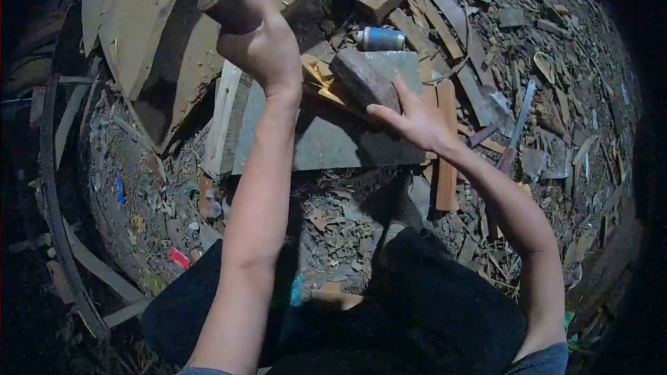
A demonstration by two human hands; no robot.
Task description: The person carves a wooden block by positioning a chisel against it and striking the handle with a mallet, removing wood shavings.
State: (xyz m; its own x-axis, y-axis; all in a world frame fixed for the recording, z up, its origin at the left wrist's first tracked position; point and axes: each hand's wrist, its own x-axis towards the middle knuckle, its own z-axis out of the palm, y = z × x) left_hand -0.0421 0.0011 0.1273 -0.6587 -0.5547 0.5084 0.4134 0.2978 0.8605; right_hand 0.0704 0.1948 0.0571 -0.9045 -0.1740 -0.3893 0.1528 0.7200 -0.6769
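My left hand point(260, 52) is wrapped round a dark cylindrical piece point(226, 5), raised at the upper left, its round end facing up and left. My right hand point(420, 118) grips the near end of a dark, rough block point(361, 76), with the thumb on one side and fingers on the other. This block lies tilted over a flat grey slab point(333, 149). Yellowish wood pieces point(317, 73) sit beside the block's left edge. Just behind the block a blue can point(382, 39) lies on its side.
Large brown sheets point(160, 21) lean at the upper left. Right of the slab stand out an orange-brown wood strip point(447, 146) and a long blade-like metal strip point(522, 114). Wood scraps point(556, 83) litter the ground. A red scrap point(179, 257) lies at the lower left.
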